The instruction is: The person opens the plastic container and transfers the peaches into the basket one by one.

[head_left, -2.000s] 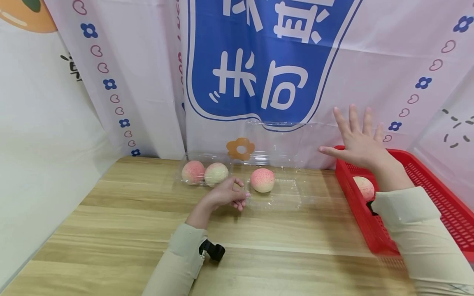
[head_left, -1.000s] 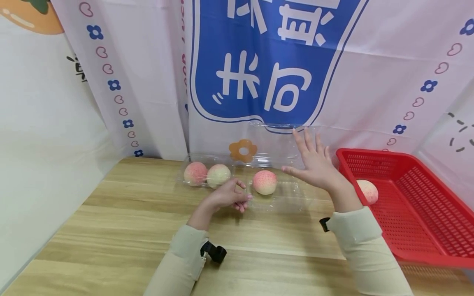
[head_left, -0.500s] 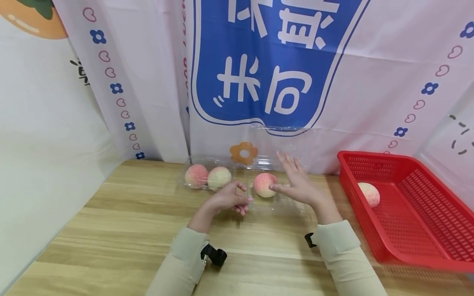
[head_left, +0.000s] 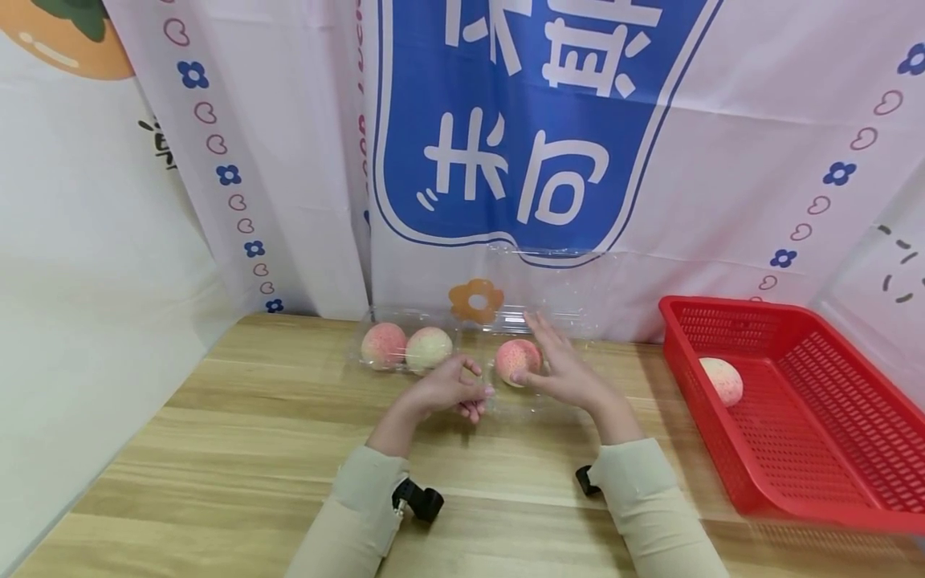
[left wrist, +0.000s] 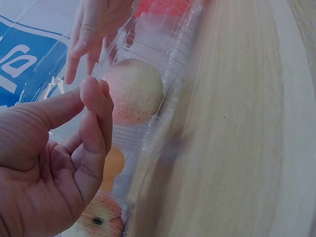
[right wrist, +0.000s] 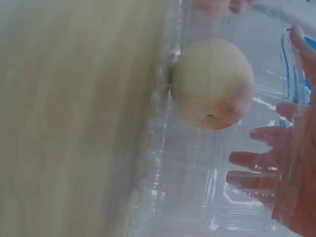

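Note:
An open clear plastic box stands at the back of the table, its lid raised against the curtain. One pink and cream peach sits inside it. My left hand is at the box's near left corner; in the left wrist view thumb and finger pinch the thin plastic edge. My right hand reaches over the box, thumb in front of the peach from the head camera's side. In the right wrist view, its straight, spread fingers stay apart from the peach.
Left of the open box, another clear box contains two peaches. A red plastic basket with one peach stands on the right. A printed curtain hangs behind the wooden table.
My right hand has moved left and down from above the red basket to the peach in the open box. My left hand has kept its place.

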The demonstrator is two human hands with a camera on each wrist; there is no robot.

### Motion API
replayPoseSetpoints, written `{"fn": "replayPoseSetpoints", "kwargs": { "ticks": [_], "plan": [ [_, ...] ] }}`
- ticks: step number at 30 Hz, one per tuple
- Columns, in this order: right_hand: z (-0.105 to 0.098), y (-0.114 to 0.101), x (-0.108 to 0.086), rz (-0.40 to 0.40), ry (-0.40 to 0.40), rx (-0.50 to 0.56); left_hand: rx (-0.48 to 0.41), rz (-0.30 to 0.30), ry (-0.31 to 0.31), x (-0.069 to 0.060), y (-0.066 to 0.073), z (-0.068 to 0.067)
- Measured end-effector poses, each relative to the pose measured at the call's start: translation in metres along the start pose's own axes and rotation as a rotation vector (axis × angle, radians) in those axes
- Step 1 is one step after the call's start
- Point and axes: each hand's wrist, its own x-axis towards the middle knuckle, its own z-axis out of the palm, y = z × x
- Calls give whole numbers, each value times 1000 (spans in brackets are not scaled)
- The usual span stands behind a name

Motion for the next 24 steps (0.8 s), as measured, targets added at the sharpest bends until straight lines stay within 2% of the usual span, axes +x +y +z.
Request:
{"fn": "replayPoseSetpoints", "kwargs": {
  "ticks": [7,24],
  "plan": [
    [2,3,1,-29,-2,-9,-4,-4,6,-1,1,0],
    [9,3,10,-58,-96,-37,5,-16,5,2,-1,0]
  ]
}}
